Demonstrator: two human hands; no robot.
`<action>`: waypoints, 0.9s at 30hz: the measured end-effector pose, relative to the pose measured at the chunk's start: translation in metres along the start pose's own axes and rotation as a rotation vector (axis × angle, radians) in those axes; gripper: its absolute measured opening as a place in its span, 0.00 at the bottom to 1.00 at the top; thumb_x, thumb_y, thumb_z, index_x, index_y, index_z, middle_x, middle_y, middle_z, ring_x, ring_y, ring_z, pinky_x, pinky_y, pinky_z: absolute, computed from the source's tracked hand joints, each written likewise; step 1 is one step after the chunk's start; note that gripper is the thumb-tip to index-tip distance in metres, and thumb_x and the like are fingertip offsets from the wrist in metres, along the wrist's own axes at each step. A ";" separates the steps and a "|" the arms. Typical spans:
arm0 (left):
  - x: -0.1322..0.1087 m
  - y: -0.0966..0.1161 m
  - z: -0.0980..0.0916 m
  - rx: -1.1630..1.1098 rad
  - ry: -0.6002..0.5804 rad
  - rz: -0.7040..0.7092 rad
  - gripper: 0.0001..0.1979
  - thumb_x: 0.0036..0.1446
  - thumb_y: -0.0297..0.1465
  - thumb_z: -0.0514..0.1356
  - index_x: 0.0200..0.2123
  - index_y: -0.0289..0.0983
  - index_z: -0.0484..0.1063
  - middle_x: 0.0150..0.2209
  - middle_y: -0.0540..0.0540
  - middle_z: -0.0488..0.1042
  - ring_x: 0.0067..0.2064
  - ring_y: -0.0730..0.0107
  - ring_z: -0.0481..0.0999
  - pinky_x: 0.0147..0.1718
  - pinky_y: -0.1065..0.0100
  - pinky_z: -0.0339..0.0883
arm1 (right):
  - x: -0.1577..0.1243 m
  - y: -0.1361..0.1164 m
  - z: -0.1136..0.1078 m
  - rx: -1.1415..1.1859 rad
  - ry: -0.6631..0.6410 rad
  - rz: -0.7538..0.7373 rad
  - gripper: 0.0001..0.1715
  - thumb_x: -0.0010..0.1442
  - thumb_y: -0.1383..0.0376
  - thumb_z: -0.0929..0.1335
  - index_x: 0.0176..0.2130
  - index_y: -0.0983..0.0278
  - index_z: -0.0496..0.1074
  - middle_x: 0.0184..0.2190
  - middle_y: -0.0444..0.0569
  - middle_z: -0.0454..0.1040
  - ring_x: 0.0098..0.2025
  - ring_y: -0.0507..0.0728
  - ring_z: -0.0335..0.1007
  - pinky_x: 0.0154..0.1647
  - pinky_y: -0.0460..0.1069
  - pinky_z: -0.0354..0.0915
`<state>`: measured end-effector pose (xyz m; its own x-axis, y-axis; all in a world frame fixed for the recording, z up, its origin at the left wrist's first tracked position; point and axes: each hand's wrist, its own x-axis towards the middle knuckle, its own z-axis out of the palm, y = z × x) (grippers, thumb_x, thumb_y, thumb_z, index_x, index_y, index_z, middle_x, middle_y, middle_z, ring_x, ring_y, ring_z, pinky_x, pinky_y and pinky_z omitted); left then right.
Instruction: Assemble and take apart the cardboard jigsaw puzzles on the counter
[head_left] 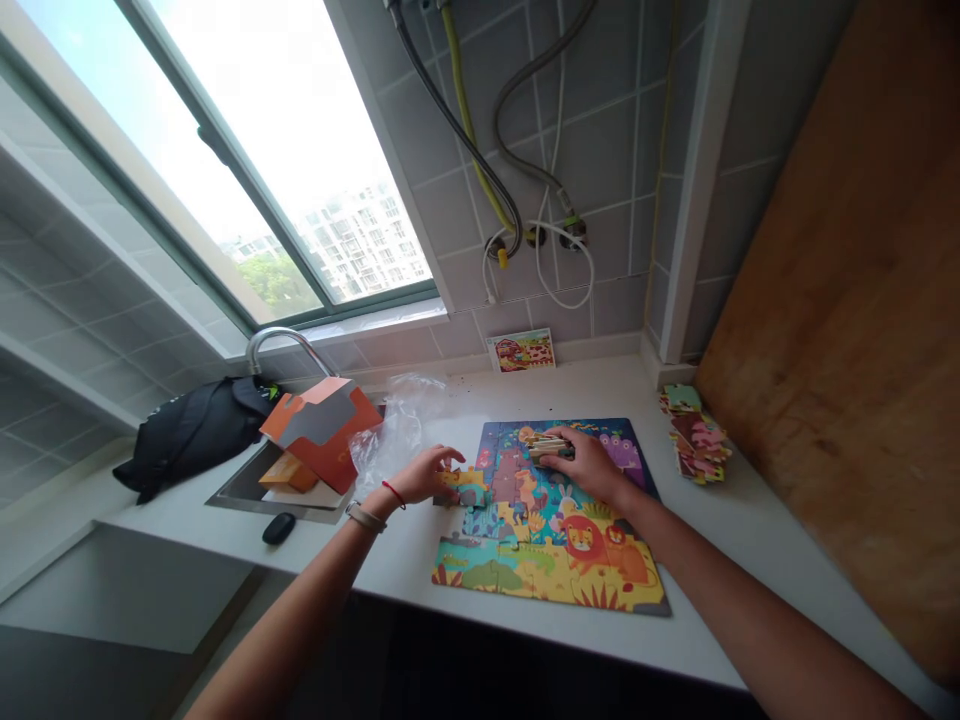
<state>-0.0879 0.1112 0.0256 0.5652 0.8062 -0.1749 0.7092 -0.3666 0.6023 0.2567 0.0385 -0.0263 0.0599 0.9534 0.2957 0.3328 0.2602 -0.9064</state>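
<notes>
An animal jigsaw puzzle (540,570) lies partly assembled on the counter, lions at its lower right. My left hand (429,476) is at its left side, thumb and fingers closed on a puzzle piece (472,487) in yellow and teal. That piece juts past the puzzle's left edge; whether it is joined there I cannot tell. Over the upper middle of the puzzle, my right hand (589,462) grips a stack of puzzle pieces (547,449), edges facing up. The hand and stack cover part of the picture beneath.
More loose pieces (694,437) are piled at the right by the wooden board (832,350). A picture card (523,350) leans on the back wall. Left are clear plastic wrap (390,430), an orange box (330,430) over the sink (240,485), a black bag (199,430) and a black mouse-like object (279,529).
</notes>
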 end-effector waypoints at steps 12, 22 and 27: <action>0.022 0.016 -0.001 -0.256 0.014 0.011 0.26 0.43 0.44 0.73 0.40 0.34 0.72 0.33 0.46 0.76 0.34 0.65 0.77 0.33 0.67 0.71 | 0.003 -0.009 -0.004 0.315 -0.045 0.090 0.29 0.46 0.50 0.78 0.43 0.63 0.76 0.39 0.52 0.83 0.41 0.64 0.79 0.42 0.55 0.73; 0.071 0.085 0.058 -0.147 0.209 0.160 0.15 0.51 0.33 0.68 0.42 0.33 0.80 0.38 0.44 0.81 0.40 0.63 0.78 0.41 0.67 0.72 | 0.003 0.001 -0.001 0.148 0.022 -0.001 0.26 0.47 0.55 0.77 0.45 0.62 0.76 0.46 0.53 0.80 0.49 0.65 0.76 0.54 0.59 0.69; 0.074 0.100 0.064 -0.124 0.184 0.207 0.15 0.52 0.25 0.64 0.43 0.32 0.82 0.40 0.44 0.83 0.40 0.62 0.79 0.42 0.66 0.72 | 0.004 0.005 -0.004 0.031 -0.001 0.025 0.32 0.45 0.57 0.78 0.49 0.62 0.74 0.48 0.54 0.79 0.49 0.64 0.76 0.53 0.57 0.70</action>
<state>0.0516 0.1045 0.0227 0.5983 0.7952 0.0987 0.5234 -0.4812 0.7032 0.2621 0.0429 -0.0290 0.0669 0.9597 0.2729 0.3015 0.2413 -0.9224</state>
